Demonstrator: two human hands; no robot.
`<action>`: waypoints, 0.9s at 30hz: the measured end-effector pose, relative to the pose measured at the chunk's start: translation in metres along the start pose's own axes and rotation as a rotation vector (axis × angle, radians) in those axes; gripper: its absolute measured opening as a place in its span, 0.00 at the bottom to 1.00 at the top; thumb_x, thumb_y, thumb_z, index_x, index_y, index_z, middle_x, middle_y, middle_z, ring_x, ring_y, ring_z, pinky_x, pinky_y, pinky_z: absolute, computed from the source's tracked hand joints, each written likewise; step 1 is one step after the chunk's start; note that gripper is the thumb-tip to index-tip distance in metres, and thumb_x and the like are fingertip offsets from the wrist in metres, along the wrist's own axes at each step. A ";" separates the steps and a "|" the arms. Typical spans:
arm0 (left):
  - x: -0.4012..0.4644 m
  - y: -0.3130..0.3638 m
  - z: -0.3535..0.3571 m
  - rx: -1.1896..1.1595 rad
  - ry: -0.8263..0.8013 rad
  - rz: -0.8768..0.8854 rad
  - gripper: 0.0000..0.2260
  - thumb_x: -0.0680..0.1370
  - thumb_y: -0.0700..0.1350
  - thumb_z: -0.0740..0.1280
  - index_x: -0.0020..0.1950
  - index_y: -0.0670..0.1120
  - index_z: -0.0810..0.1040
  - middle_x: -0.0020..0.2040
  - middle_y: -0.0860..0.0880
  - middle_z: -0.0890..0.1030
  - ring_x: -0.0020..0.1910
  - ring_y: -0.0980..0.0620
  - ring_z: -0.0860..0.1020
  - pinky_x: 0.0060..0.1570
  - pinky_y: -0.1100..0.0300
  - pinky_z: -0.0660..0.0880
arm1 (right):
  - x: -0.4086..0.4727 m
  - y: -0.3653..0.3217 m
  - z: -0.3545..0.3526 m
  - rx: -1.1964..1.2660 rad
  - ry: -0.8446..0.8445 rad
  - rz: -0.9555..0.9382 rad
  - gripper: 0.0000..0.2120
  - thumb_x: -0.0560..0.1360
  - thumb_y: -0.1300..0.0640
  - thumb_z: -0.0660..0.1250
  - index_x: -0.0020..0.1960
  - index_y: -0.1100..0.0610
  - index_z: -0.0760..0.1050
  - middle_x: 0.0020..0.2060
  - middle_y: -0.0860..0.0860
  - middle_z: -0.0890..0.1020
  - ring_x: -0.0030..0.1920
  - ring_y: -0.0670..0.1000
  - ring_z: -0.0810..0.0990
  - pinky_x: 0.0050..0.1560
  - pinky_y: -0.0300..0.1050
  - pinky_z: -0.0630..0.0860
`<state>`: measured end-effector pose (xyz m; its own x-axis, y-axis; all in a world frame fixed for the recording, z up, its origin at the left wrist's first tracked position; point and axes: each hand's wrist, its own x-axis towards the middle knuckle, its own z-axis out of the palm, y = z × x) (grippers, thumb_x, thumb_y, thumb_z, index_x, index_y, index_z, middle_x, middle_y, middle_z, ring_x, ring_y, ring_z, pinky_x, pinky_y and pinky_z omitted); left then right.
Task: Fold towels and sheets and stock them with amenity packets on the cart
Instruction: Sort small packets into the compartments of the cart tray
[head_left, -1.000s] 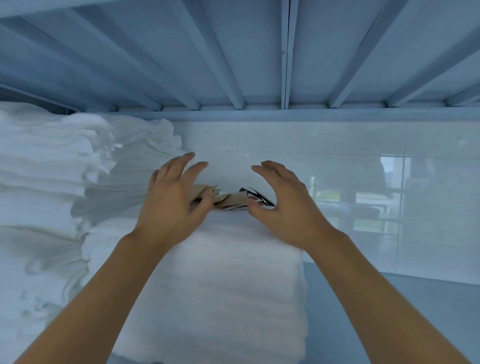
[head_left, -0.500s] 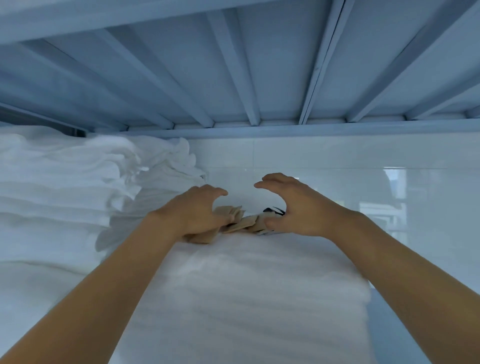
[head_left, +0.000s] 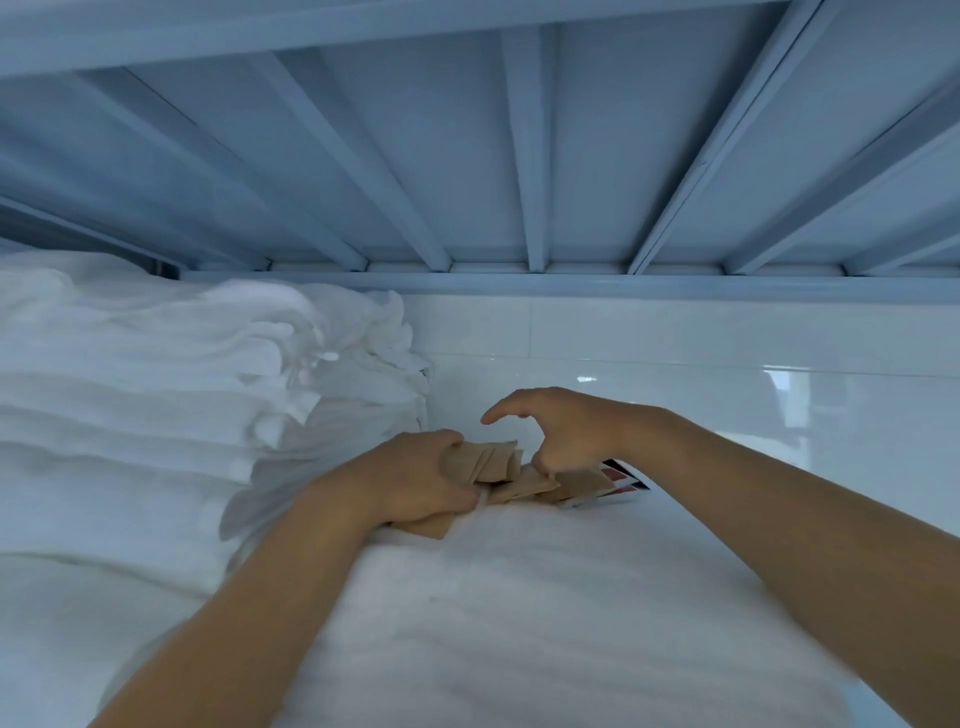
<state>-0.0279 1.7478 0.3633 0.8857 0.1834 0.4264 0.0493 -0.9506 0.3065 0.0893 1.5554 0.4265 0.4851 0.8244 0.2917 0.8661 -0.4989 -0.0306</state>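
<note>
Just below the centre of the frame, a loose fan of tan amenity packets (head_left: 511, 475) lay on top of a stack of folded white towels (head_left: 545, 613) that filled the lower middle and right. The left hand (head_left: 415, 486) had its fingers curled over the left end of the fan, gripping several packets, with one packet corner poking out beneath the palm. The right hand (head_left: 563, 434) pinched the middle of the fan between thumb and lower fingers, while its index finger arched free above, touching nothing. At the right end of the fan a packet with red, white and dark print (head_left: 621, 475) stuck out from under the tan ones.

The packets looked thin, flat and very light, probably paper-faced and fairly stiff for their size, so they would likely slide over one another and scatter if held loosely. The surest hold seemed to be across the flat faces of the bunch, squeezing the overlapping ends together instead of lifting by a single corner. The towel beneath looked soft and yielding, so pressing down would only sink the packets in.

A taller pile of folded white linen (head_left: 156, 389) stood at the left, and the pale blue slatted underside of a shelf (head_left: 519, 156) spanned the top, with a glossy white tiled wall (head_left: 727, 374) behind.
</note>
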 end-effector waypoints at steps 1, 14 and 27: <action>0.000 -0.002 0.000 -0.023 0.019 -0.001 0.38 0.66 0.65 0.71 0.75 0.57 0.68 0.71 0.55 0.74 0.66 0.54 0.74 0.62 0.58 0.72 | 0.004 0.002 0.006 0.035 0.013 -0.001 0.40 0.70 0.70 0.66 0.76 0.40 0.67 0.75 0.44 0.68 0.74 0.47 0.66 0.62 0.37 0.70; 0.006 -0.020 -0.001 -0.125 0.199 -0.057 0.42 0.64 0.60 0.77 0.77 0.53 0.70 0.74 0.53 0.72 0.72 0.53 0.71 0.63 0.64 0.65 | 0.009 0.014 0.041 0.141 0.044 -0.014 0.35 0.71 0.70 0.59 0.70 0.41 0.75 0.68 0.44 0.77 0.67 0.47 0.75 0.69 0.44 0.71; 0.022 -0.001 -0.016 0.218 0.005 -0.115 0.21 0.71 0.53 0.70 0.59 0.50 0.68 0.56 0.50 0.77 0.49 0.50 0.76 0.42 0.54 0.69 | -0.004 0.015 0.045 0.073 0.072 -0.012 0.26 0.78 0.63 0.57 0.71 0.44 0.75 0.65 0.48 0.80 0.61 0.51 0.78 0.64 0.50 0.75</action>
<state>-0.0155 1.7564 0.3860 0.8665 0.2940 0.4035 0.2485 -0.9549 0.1622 0.1058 1.5567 0.3823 0.4667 0.8076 0.3604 0.8797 -0.4659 -0.0953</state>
